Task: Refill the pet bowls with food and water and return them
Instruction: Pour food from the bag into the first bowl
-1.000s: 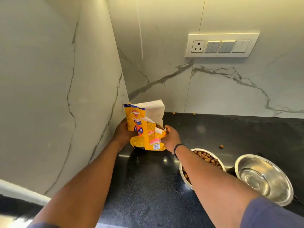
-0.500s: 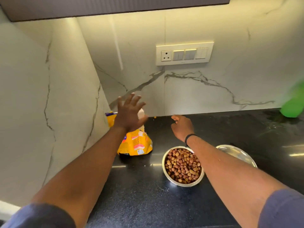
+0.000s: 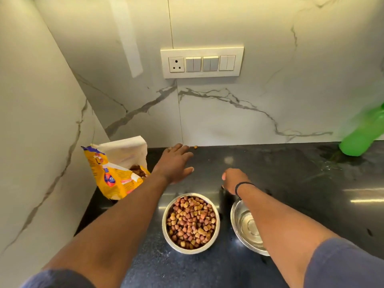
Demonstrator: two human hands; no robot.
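Steel bowl of brown kibble [image 3: 190, 223] full, near table front edge; empty steel bowl [image 3: 247, 227] just beside it. Left hand [image 3: 174, 163] spread, empty, reaching toward stray kibble [image 3: 195, 146] at back edge. Right hand [image 3: 233, 179] loosely curled; contents unclear. Pinch strays, drop into full bowl.

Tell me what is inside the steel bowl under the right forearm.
The second steel bowl shows only its bare shiny bottom: no kibble, and I cannot tell whether it holds water. The right forearm covers its right side, so that part stays unseen. The neighbouring bowl holds the kibble.
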